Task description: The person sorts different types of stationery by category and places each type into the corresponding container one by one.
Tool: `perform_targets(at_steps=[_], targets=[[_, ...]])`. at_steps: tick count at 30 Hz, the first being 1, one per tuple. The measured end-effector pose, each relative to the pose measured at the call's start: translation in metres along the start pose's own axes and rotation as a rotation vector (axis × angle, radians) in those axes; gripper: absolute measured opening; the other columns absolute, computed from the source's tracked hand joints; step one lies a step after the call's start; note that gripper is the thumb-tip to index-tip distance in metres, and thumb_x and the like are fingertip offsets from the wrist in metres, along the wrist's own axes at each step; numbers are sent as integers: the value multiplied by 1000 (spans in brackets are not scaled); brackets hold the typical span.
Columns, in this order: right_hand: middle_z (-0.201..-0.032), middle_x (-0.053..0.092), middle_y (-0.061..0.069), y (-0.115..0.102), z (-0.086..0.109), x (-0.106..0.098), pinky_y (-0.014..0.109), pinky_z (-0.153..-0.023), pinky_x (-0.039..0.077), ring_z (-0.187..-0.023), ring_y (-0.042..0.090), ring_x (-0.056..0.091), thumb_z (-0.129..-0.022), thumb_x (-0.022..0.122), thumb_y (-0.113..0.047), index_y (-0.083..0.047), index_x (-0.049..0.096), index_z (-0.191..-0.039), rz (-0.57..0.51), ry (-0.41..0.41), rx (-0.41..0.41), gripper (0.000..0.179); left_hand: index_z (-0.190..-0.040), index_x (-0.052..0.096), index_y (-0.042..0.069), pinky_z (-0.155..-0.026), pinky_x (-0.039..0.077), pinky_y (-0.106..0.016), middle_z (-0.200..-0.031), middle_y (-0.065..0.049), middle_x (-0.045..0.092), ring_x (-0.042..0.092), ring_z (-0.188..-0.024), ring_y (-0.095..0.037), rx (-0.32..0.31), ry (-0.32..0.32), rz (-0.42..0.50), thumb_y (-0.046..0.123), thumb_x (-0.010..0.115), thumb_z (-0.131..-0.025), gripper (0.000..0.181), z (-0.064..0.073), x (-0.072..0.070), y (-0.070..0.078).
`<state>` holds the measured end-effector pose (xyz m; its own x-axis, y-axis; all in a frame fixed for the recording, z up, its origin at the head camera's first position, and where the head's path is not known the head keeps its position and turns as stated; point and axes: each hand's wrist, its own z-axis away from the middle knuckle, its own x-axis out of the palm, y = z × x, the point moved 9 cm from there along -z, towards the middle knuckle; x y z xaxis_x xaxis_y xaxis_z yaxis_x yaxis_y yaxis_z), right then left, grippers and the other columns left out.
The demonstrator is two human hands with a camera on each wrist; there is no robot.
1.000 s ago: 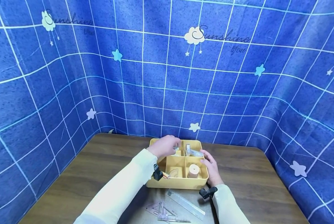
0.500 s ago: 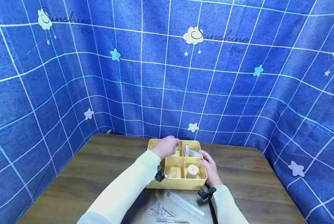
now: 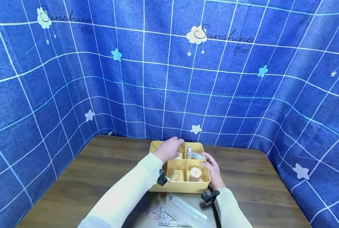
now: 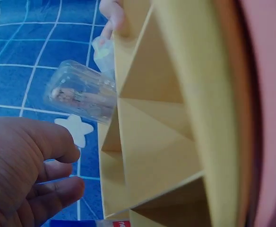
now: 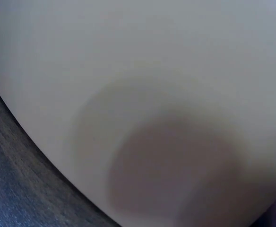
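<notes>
A yellow divided organizer box (image 3: 178,188) stands on the table. My left hand (image 3: 169,149) is over its back left compartment, partly hiding it. In the left wrist view its fingers are loosely bent, with nothing visible between them. A blue item with a red label (image 4: 88,223) shows below them. My right hand (image 3: 215,171) grips the box's right wall near the divider. Beside its fingertips, a clear plastic case (image 3: 190,152) stands in the back right compartment. The front compartments hold a protractor (image 3: 174,176) and a pale pink cylinder with a hole (image 3: 195,174).
In front of the box lie a clear ruler (image 3: 186,207), a set square (image 3: 158,213) and a long clear item (image 3: 175,224). Blurred yellow, orange and pink shafts (image 4: 265,113) are close to the left wrist camera. A blue patterned curtain (image 3: 158,79) encloses the wooden table (image 3: 115,161).
My left hand has shifted slightly, and its fingers have lifted and spread a little over the back left compartment. The right hand keeps its grip on the box.
</notes>
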<state>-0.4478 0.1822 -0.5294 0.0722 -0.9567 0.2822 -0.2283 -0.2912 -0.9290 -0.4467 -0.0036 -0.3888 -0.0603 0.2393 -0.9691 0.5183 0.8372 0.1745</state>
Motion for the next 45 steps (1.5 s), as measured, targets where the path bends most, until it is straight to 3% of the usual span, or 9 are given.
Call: perform_targets(at_steps=[7, 12, 17, 23, 29, 33, 37, 41, 45], targets=[[-118, 62, -2, -2, 1, 1, 27, -84, 52, -99, 13, 61, -90, 49, 5, 9, 46, -139, 4, 0, -12, 49, -121, 64, 16, -73, 49, -29, -103, -1, 63, 55, -82, -14, 66, 18, 41, 11, 69, -89, 32, 11, -14, 19], [-118, 62, -3, -1, 0, 1, 28, -84, 52, -99, 13, 61, -90, 50, 4, 8, 46, -139, 13, -4, -5, 49, -115, 67, 14, -74, 51, -26, -101, 0, 64, 58, -83, -11, 217, 39, 11, 12, 72, -88, 27, 31, -27, 59], [-117, 62, -2, -5, 0, 2, 27, -82, 53, -98, 12, 61, -90, 48, 4, 8, 46, -139, 9, -8, -18, 49, -107, 66, 18, -74, 49, -20, -100, 6, 61, 57, -85, -7, 366, 11, -98, 19, 73, -89, 19, 58, -32, 106], [-118, 60, 0, -9, 0, 4, 25, -83, 51, -100, 13, 59, -92, 47, 5, 7, 46, -140, 18, -16, -20, 48, -97, 67, 24, -76, 47, -18, -94, 11, 60, 55, -84, -5, 563, 27, -252, 19, 71, -88, 11, 89, -21, 149], [-117, 61, -2, -6, 3, 5, 26, -83, 51, -98, 12, 60, -91, 49, 1, 5, 45, -140, 14, -16, 9, 50, -95, 70, 27, -71, 44, -13, -89, 15, 58, 53, -79, 1, 692, -45, -265, 20, 73, -87, 11, 109, 8, 170], [-116, 61, -3, -4, 4, 5, 25, -84, 52, -99, 12, 60, -90, 50, 2, 7, 45, -140, -22, -21, 5, 50, -96, 72, 29, -73, 45, -12, -91, 19, 61, 56, -81, 3, 698, -106, -242, 20, 75, -86, 14, 112, 34, 168], [-115, 61, -2, -2, 3, 3, 25, -84, 52, -98, 11, 60, -89, 50, 3, 8, 46, -139, -12, -13, -5, 50, -95, 72, 33, -70, 46, -13, -89, 20, 61, 56, -78, 3, 657, -137, -261, 25, 77, -83, 15, 114, 55, 164], [-115, 60, -1, -1, 1, 2, 26, -83, 53, -97, 12, 61, -89, 50, 3, 8, 46, -139, -7, -10, -3, 50, -95, 71, 33, -62, 46, -20, -86, 16, 59, 54, -71, -2, 579, -164, -289, 30, 77, -82, 15, 116, 68, 160], [-116, 59, 0, -2, 1, 3, 27, -83, 53, -98, 12, 61, -90, 49, 3, 8, 44, -140, 4, -22, 5, 50, -96, 72, 33, -62, 47, -21, -89, 15, 62, 57, -72, -3, 520, -183, -318, 31, 78, -81, 16, 117, 77, 155]])
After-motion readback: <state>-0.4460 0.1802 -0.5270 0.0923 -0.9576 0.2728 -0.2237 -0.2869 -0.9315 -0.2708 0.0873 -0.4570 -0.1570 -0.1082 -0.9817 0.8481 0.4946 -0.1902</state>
